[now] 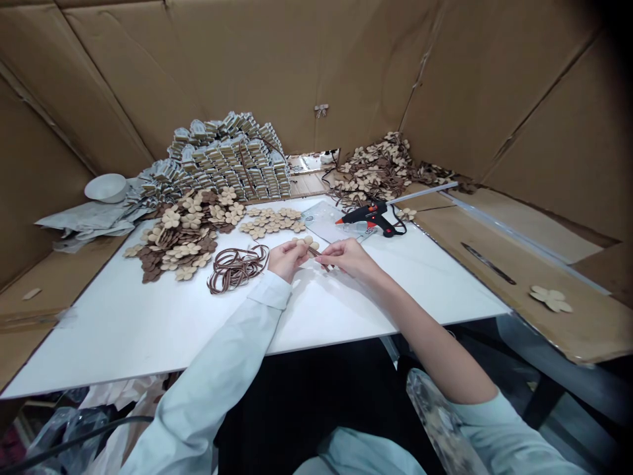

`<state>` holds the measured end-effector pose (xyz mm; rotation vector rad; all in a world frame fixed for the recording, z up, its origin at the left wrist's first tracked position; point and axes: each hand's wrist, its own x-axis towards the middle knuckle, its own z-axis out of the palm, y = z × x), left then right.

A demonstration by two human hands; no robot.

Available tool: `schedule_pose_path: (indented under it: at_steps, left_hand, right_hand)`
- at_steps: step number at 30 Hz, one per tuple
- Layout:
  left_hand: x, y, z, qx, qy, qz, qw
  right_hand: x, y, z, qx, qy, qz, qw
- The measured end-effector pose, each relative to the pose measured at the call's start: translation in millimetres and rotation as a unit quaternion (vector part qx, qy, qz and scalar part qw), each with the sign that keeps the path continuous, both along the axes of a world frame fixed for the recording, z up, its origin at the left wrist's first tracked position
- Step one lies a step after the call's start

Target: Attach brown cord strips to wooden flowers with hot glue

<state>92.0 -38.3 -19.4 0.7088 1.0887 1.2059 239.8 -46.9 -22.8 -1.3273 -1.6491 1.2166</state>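
Over the middle of the white board, my left hand (pixel 288 259) is closed on a brown ribbon (pixel 314 251) with a pale edge. A beige flower-shaped piece (pixel 311 242) shows at its fingertips, partly hidden by them. My right hand (pixel 349 257) pinches the same ribbon just to the right, and short ribbon ends stick out below its fingers. Left of my left hand lies a loose tangle of brown ribbon (pixel 236 269). Beyond my hands, a black and orange glue gun (pixel 370 216) rests on a clear sheet (pixel 324 223).
Beige flower pieces (pixel 271 222) lie behind my hands. A mixed brown and beige flower pile (pixel 182 237) is at left, with stacked small packets (pixel 232 161) behind. Ribboned flowers (pixel 378 168) heap at back right. Tweezers (pixel 488 263) and flowers (pixel 550 299) lie on cardboard at right.
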Motion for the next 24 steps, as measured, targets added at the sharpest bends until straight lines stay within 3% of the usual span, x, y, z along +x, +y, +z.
schedule_pose_path:
  at_steps: [5, 13, 24]
  left_hand:
    - [-1.1, -0.2, 0.5, 0.006, 0.002, 0.005, 1.0]
    - [-0.6, -0.2, 2.3, 0.015, 0.001, 0.015, 1.0]
    - [-0.3, -0.2, 3.1, 0.005, 0.01, 0.021, 1.0]
  right_hand:
    - [0.7, 1.2, -1.6, 0.02, 0.001, 0.005, 1.0]
    - [3.6, 8.3, -8.0, 0.059, -0.01, -0.054, 0.997]
    - [3.2, 9.4, -8.5, 0.056, -0.013, -0.072, 0.996]
